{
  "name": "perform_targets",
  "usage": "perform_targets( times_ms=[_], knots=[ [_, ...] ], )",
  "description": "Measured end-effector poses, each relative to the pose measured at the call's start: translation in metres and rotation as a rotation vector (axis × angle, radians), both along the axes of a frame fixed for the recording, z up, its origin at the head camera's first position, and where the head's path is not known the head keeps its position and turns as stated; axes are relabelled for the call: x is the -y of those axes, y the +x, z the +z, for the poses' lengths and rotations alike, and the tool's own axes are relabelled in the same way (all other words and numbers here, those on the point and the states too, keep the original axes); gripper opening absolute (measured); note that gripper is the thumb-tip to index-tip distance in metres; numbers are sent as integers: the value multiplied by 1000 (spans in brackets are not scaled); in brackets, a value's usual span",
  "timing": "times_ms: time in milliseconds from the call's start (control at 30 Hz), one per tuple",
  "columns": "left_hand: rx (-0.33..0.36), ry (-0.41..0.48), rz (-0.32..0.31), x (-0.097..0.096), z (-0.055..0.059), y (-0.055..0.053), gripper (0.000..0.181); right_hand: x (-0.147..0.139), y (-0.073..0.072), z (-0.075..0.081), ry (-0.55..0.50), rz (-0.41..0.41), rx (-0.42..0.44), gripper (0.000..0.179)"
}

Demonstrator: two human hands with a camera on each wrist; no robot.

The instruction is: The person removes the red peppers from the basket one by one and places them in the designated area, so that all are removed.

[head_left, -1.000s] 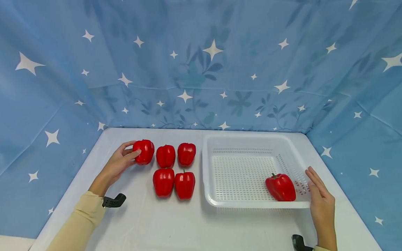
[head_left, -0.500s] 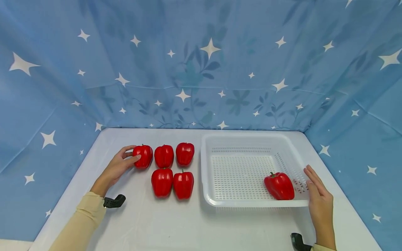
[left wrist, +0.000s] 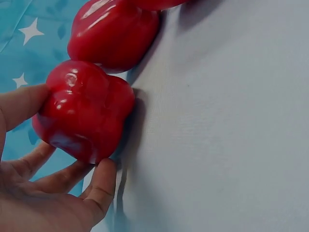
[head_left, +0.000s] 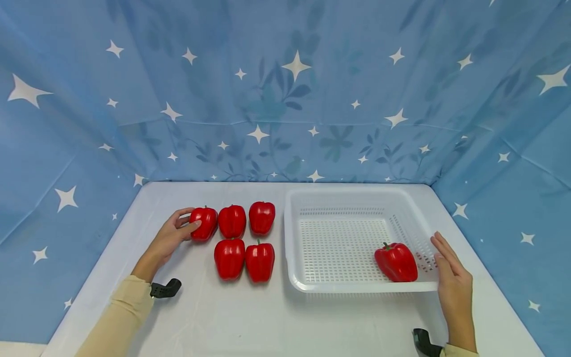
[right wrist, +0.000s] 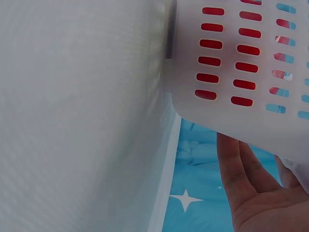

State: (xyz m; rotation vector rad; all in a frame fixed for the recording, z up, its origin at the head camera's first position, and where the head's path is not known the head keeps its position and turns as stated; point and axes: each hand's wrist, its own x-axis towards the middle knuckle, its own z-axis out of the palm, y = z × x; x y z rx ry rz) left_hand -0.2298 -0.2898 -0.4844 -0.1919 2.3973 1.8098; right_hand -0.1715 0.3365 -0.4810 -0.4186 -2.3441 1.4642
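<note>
My left hand (head_left: 168,238) holds a red bell pepper (head_left: 205,225) at the left end of the back row on the table. In the left wrist view, the thumb and fingertips lie around that pepper's (left wrist: 84,111) side, and its neighbour (left wrist: 113,36) sits right against it. Two more bell peppers, a middle one (head_left: 232,221) and a right one (head_left: 262,218), complete this row. In front stand another two, a left pepper (head_left: 229,259) and a right pepper (head_left: 260,263). My right hand (head_left: 456,285), fingers fairly straight, rests at the right rim of a white plastic basket (head_left: 339,287).
One red bell pepper (head_left: 396,263) lies tilted inside the basket, near its front right corner; red shows through the slots of the basket wall (right wrist: 229,113). A white cloth covers the table (head_left: 214,322). Blue star-patterned curtains (head_left: 285,124) hang behind and on both sides.
My left hand has lowered the bell pepper and brought it slightly towards me, level with its row. The view has shifted a little. My right hand has stayed at the basket rim.
</note>
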Motion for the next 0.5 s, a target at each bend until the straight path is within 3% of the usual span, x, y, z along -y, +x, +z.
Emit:
perform_targets(
  times_ms=[300, 500],
  knots=[
    [1, 11, 27, -2, -5, -3, 72, 1, 1, 1, -1, 3, -1, 45],
    [7, 8, 40, -3, -2, -2, 73, 1, 1, 2, 3, 5, -1, 46]
  ],
)
